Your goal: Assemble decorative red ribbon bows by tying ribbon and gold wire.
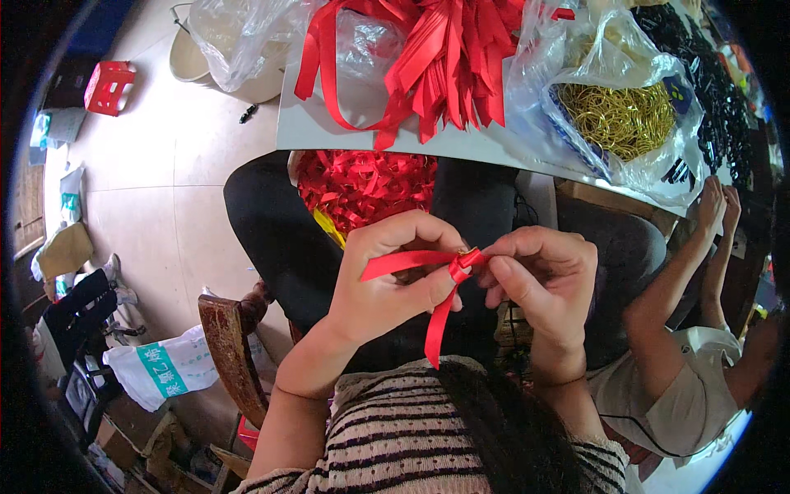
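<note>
Your left hand (387,284) and right hand (543,280) both pinch a red ribbon (440,284) at its fold, held over your lap. Keep the fold squeezed flat between thumb and fingers, I'd judge, letting the tail hang free. More ribbons (444,58) lie on the table (313,123).

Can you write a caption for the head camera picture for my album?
Left hand and right hand pinch a red ribbon.
</note>
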Motion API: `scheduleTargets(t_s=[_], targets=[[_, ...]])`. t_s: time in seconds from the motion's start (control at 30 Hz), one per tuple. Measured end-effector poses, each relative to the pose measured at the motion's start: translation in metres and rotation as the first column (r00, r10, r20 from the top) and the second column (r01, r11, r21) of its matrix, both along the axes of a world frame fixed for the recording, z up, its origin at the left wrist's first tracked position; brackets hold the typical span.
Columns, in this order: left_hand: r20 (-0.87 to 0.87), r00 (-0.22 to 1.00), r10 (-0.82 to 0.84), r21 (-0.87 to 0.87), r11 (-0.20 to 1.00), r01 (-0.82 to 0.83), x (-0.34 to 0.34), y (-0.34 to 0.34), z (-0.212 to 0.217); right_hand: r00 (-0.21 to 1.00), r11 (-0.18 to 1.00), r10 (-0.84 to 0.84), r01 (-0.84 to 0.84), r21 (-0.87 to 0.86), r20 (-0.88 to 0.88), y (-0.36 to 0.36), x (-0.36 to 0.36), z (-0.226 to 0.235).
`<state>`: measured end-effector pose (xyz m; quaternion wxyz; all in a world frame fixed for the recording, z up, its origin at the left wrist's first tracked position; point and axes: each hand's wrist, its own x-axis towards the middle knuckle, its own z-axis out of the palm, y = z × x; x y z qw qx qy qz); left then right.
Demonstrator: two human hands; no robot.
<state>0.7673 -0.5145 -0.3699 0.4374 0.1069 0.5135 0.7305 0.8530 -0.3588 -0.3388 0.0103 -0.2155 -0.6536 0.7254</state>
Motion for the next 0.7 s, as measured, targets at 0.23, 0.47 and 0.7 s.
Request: scheduleTargets(t_s=[0.23,0.47,0.7], targets=[[-0.004,0.999,-0.039,0.079,0.996,0.039,-0.002,0.002,-0.007,0.992,0.993,0.12,-0.121,-0.009,-0.029,0.007,0.002,-0.002],[-0.425,0.905,0.021,-0.011,1.0,-0.029,-0.005,0.004,-0.01,0.99,0.991,0.135,-0.135,0.013,-0.049,0.008,0.003,-0.005],[-0.419,0.897,-0.142,0.071,0.98,0.188,-0.01,-0.001,-0.007,0.961,0.958,0.275,-0.274,-0.082,0.001,0.018,-0.002,-0.003]])
